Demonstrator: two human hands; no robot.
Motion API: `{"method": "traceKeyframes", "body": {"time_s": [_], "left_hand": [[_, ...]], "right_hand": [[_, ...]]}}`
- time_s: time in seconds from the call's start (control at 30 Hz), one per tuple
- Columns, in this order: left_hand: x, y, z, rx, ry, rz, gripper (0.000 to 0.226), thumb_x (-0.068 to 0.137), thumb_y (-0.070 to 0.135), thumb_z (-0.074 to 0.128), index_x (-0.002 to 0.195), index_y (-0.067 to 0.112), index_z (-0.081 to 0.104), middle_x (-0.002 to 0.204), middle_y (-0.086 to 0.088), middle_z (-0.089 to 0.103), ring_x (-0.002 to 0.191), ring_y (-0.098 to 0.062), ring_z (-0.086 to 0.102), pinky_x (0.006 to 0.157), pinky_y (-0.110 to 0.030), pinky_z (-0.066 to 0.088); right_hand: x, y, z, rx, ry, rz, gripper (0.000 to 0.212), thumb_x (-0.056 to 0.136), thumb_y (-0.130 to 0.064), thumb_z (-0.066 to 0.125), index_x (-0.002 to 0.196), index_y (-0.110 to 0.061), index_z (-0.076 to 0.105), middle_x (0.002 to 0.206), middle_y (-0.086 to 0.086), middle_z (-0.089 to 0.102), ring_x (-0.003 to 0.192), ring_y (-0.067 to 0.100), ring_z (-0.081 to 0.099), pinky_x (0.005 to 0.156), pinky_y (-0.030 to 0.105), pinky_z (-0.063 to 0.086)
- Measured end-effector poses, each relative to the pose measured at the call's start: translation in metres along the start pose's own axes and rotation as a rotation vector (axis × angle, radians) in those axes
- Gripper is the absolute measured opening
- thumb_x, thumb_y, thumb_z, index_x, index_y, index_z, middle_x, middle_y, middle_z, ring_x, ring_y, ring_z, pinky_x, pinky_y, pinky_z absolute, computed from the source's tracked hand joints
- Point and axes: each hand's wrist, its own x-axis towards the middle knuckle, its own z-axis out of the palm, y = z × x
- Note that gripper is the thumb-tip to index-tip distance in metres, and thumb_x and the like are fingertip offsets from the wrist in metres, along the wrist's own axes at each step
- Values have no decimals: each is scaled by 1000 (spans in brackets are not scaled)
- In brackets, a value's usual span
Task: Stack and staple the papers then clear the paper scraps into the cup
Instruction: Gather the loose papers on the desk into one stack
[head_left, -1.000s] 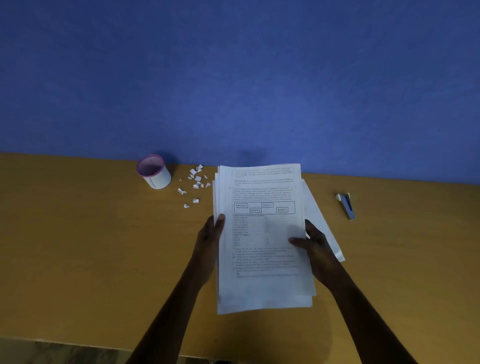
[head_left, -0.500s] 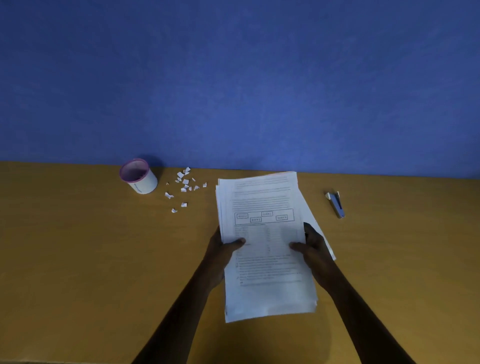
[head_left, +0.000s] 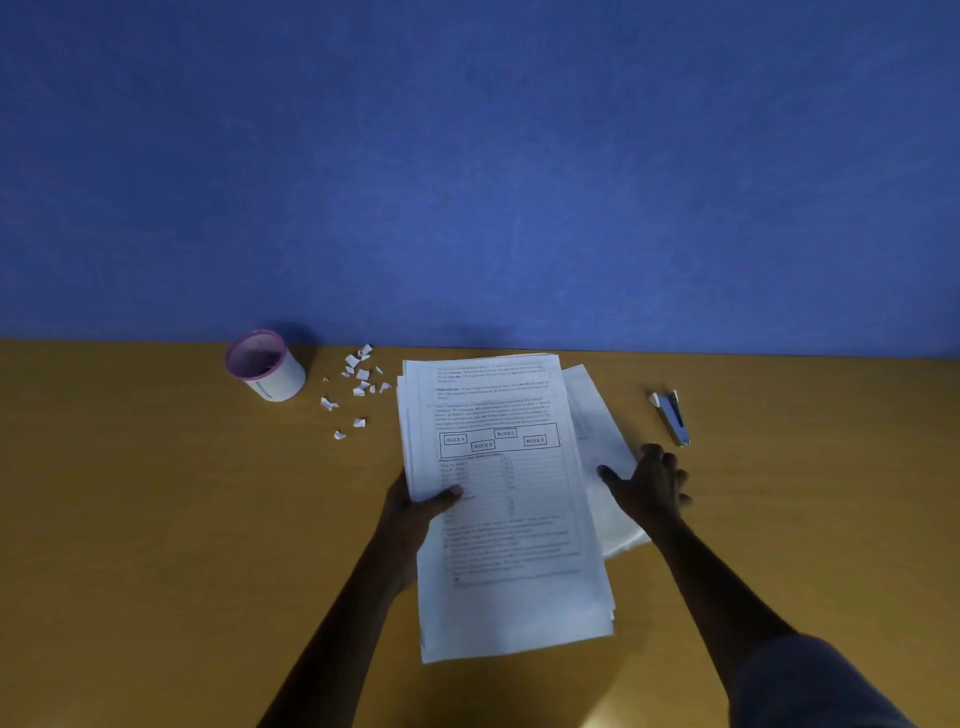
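Gripping the stack of papers (head_left: 498, 499) at its left edge, the left hand (head_left: 415, 512) sits at the centre of the frame, thumb (head_left: 447, 493) laid across the top printed sheet and the remaining fingers hidden underneath. The stack runs from just below the wall line down toward the lower centre, its sheets slightly fanned at the edges.

To the right, the right hand (head_left: 649, 480) is off the stack, fingers loosely spread and palm down, resting on a separate loose sheet (head_left: 597, 436) that lies angled on the table (head_left: 156, 519) and partly slides under the stack's right side. Whether the fingertips pinch that sheet or only press on it cannot be told.

In the upper left of the tabletop stands a white cup (head_left: 267, 374) with a pink rim, tilted in this wide-angle view. Paper scraps (head_left: 358, 387) lie scattered between the cup and the stack, touching neither. A stapler (head_left: 672, 415) lies right of centre, beyond the right hand and apart from it. Behind everything rises a blue wall (head_left: 467, 156).
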Motion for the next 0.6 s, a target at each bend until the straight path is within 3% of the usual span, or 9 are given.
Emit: {"method": "traceKeyframes", "body": {"time_s": [0.2,0.3,0.43,0.6], "left_hand": [[-3,1,0,-10,-14,-5,61,72,14,82,130,15,66,123,-9,75,117,-33,69,99,-55,56],[-4,4,2,-27,-28,1,59,74,12,80,130,14,65,122,-8,75,115,-31,70,91,-48,59],[-4,7,4,-37,-42,20,50,84,2,76,132,12,64,124,-9,74,116,-30,69,89,-44,58],[-3,11,9,-59,-53,23,49,85,0,72,132,12,64,124,-10,74,115,-31,70,86,-42,59]], "right_hand": [[18,0,9,-18,-56,81,111,59,-58,92,140,-11,32,142,18,43,138,44,38,112,65,32],[30,9,13,4,-80,26,109,48,-65,91,130,-12,42,124,12,58,121,38,57,100,56,53],[15,9,8,32,-13,-31,74,63,-40,95,115,-6,54,115,12,61,111,35,59,89,42,56],[0,7,1,193,-27,98,88,67,-21,95,134,1,41,126,20,53,121,40,53,93,47,52]]}}
